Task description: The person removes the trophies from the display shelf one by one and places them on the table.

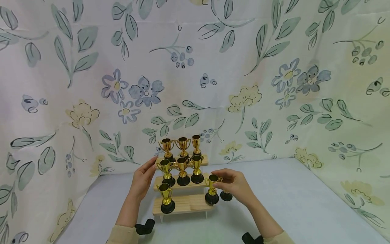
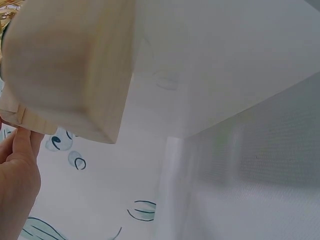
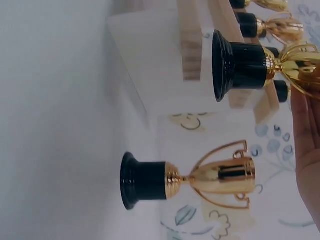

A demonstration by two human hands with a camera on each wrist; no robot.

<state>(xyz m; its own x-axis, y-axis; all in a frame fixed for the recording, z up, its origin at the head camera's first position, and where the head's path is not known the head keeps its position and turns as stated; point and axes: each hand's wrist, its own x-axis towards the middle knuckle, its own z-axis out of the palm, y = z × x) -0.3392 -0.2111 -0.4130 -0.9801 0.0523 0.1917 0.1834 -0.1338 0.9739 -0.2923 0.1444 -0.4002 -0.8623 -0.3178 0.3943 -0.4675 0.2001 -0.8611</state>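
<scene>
Beige sleeve (image 1: 278, 238) foremost; right hand (image 1: 234, 185) holds trophy (image 1: 212, 194), seemingly above shelf (image 1: 190, 203).

1. Head view: the right hand (image 1: 233, 183) hides the upper part of a standing gold trophy with round black base (image 1: 226, 196).
2. Left wrist view: pale wooden board (image 2: 55, 65) blurred; left hand (image 2: 19, 182) cut off at left.
3. Right wrist view: held shiny gold, black-based trophy (image 3: 252, 66) cut off at right.

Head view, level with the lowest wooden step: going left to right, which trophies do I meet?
Trophy standing on the lowest step → trophy pinched in the right hand, over the step's right end → trophy partly hidden by that hand.
</scene>
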